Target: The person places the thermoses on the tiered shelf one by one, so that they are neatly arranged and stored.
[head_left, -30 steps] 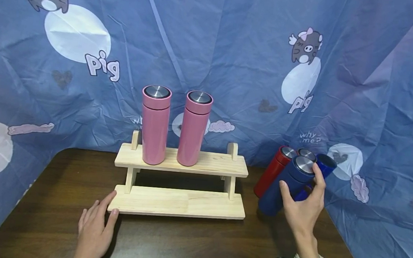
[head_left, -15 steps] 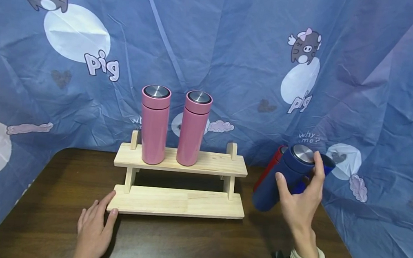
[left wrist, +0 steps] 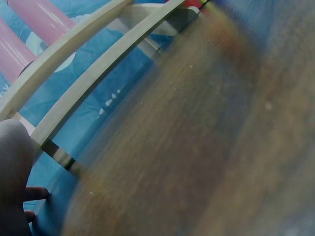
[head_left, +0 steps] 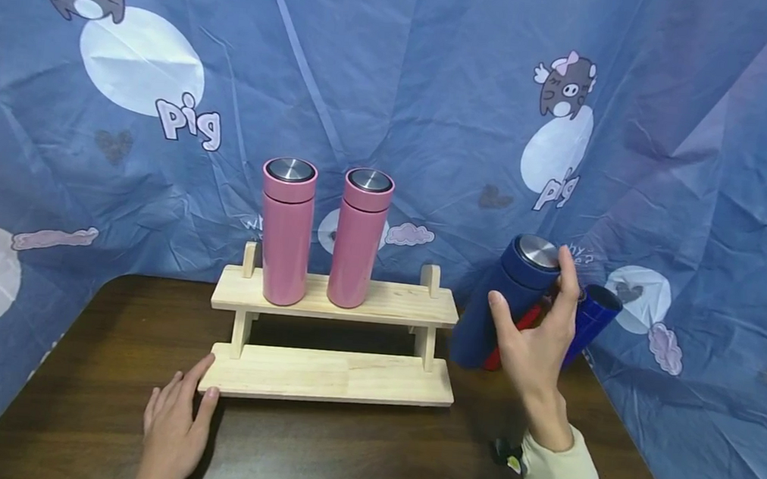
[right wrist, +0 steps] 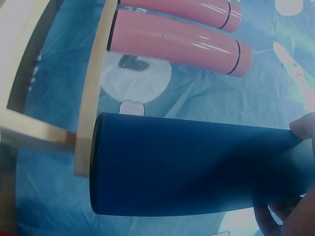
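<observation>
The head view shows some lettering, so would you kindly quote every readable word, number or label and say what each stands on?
"pig", on the left of the blue cloth.
"pig", on the cloth's right side.
"hy" and "?", on the cloth, partly covered by the right hand.
"w", on the cloth, its remainder hidden by the left pink bottle.
The yellow mark near the right sleeve is too small to read.
The navy bottle shows none.

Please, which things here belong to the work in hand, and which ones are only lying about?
Seem to belong:
dark blue bottle, gripped by the right hand
wooden rack, with the left hand at its left end
two pink bottles, standing on the upper shelf

Only around, as it seems:
red bottle and bright blue container, not held, though perhaps wanted later
patterned cloth
brown table
</observation>
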Motion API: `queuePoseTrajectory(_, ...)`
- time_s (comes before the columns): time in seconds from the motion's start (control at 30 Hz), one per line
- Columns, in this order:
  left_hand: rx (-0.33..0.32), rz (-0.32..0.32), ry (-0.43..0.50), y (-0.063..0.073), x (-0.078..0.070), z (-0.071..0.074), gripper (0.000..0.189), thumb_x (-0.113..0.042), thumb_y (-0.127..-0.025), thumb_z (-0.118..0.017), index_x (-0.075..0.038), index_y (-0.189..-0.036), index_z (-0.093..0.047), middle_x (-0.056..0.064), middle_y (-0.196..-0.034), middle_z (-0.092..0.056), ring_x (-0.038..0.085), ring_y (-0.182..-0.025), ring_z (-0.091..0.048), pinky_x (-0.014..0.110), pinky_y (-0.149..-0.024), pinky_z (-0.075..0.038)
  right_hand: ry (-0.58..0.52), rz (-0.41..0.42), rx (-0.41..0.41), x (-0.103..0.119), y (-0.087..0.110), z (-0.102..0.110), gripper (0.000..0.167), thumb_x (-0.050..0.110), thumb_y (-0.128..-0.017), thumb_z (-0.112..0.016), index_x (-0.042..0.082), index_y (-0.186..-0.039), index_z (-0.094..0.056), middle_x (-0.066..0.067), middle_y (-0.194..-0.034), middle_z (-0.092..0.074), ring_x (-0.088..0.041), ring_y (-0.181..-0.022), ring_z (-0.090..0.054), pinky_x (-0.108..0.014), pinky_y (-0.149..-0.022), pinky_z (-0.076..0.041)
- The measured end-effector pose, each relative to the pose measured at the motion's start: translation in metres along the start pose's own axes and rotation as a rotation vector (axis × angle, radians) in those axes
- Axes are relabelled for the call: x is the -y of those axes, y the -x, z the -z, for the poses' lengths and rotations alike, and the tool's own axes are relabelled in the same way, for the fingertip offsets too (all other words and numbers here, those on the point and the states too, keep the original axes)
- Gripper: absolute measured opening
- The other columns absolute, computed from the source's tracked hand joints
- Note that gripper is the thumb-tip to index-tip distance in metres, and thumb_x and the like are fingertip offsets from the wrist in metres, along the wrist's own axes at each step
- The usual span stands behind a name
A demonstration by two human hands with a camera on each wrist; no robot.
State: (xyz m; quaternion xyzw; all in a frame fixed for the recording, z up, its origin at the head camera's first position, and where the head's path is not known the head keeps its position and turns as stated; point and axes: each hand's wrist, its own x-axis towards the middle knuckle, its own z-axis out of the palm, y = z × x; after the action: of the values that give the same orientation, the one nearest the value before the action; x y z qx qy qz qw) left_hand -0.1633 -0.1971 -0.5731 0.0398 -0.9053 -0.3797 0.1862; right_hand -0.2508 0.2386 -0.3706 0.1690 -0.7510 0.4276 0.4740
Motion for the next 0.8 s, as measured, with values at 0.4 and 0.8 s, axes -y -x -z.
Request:
queuePoseTrajectory(0.4,-0.006,-0.009,0.001,0.0,0.001,0.001,0.047,-0.026,-0.118,-0.049,-0.013,-0.164,-0.045,0.039,-0.157,-0.052,0.066,-0.147,-0.04,0.082,-0.123,-0.013,-0.046,0.003,0.064,0.002,-0.014,-0.029,0.095,0.002,-0.092,-0.086,0.009,-0.172,-0.034,-0.025,-0.146,-0.06,-0.028,-0.125,-0.063,-0.018,-0.1,-0.055)
queuePoseTrajectory(0.8,-0.024,-0.026,0.012,0.001,0.002,0.0,0.047,-0.025,-0.117,-0.051,-0.014,-0.163,-0.047,0.039,-0.156,-0.054,0.066,-0.147,-0.041,0.082,-0.122,-0.015,-0.064,0.019,0.146,0.014,-0.021,-0.062,0.093,0.012,-0.096,-0.085,0.013,-0.173,-0.032,-0.021,-0.161,-0.051,-0.034,-0.132,-0.059,-0.059,-0.101,-0.057)
